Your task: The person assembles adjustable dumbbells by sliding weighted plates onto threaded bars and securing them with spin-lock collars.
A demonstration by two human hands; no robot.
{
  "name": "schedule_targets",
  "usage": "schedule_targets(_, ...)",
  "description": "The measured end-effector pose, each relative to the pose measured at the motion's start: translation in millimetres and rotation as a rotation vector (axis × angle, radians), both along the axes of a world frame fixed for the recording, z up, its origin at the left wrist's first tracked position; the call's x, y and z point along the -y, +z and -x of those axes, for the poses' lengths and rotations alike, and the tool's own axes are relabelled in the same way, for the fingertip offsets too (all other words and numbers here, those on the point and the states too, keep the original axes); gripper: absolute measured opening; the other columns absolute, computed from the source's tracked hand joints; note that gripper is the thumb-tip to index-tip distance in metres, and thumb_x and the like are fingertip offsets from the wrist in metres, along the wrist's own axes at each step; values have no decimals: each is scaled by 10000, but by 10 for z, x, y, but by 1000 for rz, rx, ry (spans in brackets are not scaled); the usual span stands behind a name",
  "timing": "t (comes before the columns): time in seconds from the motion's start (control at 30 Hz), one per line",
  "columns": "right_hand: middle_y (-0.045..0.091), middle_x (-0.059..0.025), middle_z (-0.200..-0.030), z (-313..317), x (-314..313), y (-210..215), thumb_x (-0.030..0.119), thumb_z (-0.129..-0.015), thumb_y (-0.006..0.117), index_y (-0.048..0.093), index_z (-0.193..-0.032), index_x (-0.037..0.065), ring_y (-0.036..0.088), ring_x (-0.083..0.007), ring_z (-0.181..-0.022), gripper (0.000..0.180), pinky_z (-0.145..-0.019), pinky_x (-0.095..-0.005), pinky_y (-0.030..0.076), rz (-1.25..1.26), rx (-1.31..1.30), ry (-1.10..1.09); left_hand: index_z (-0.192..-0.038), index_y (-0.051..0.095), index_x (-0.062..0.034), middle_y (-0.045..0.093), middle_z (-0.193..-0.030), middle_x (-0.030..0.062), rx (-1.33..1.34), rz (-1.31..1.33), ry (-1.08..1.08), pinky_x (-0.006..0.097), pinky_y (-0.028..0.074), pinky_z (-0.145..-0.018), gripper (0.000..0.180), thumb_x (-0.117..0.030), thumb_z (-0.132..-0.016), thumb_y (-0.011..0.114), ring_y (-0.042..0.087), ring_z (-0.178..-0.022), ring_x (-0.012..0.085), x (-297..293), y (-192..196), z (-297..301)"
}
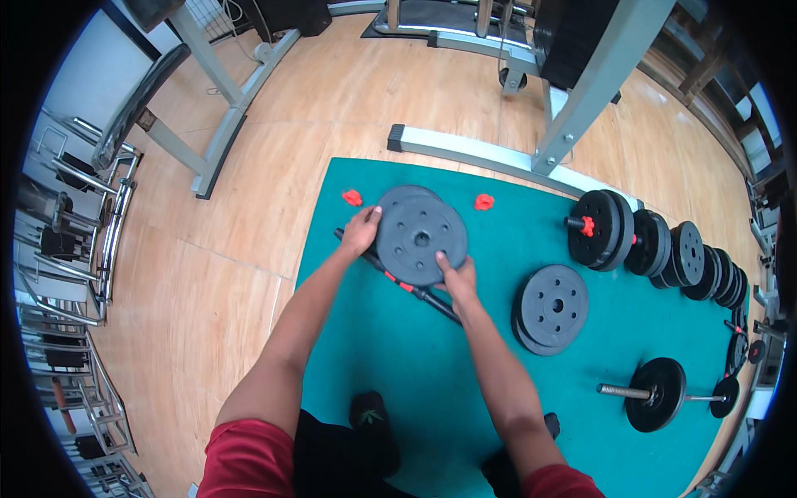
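The grey weight plate (pixel 404 239) is between my hands, over the black bar (pixel 437 306) and overlapping a second plate (pixel 400 194). My left hand (pixel 360 232) pinches at the left edge, though I can't tell whether it takes both plates; my right hand (pixel 461 280) pinches the lower right rim, thumb on the face, probably because opposite grips balance the weight. Beyond, two red collars (pixel 484 202) lie apart on the green mat (pixel 349 349), likely to leave the middle free.
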State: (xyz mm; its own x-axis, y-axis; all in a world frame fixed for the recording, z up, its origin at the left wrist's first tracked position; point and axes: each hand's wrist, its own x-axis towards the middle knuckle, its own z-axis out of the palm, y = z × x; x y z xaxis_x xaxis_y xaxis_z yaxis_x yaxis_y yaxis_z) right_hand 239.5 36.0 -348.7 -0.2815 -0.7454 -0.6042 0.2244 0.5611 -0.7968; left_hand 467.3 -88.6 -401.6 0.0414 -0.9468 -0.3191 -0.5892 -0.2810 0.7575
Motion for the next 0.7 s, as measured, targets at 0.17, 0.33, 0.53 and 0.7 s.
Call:
schedule_targets(0.17,575,-258,-1281,417,-366,-102,297,-917,703,427,-1338,-124,609,-319,-1137,655,-928,-407,509,189,-263,-123,-1389,497,8,578,-1354,203,175,47,-30,414,412,-1080,698,-448,-885,656,548,-1251,362,-13,31,155)
schedule_targets(0.33,603,-237,-1191,862,-316,746,268,-907,684,515,-1300,-60,579,-405,-1102,540,-920,-455,484,320,-951,64,-1386,503,-5,513,-1382,182,245,-124,-1,462,427,-1058,903,-562,-734,783,502,-1267,372,47,238,421)
schedule_targets(0.53,586,-137,-1047,937,-281,977,203,-852,726,557,-1269,39,547,-338,-982,479,-786,-437,508,523,-1406,501,-1376,510,-9,432,-1421,188,285,-175,122,480,408,-1067,935,-527,-677,852,403,-1325,371,103,204,527)
schedule_targets(0.7,512,-144,-1224,940,-391,932,169,-849,722,449,-1354,66,556,-366,-1063,584,-881,-480,511,501,-1173,739,-1309,565,17,497,-1378,229,202,-204,233,458,356,-1097,822,-476,-712,839,424,-1307,371,109,257,643)
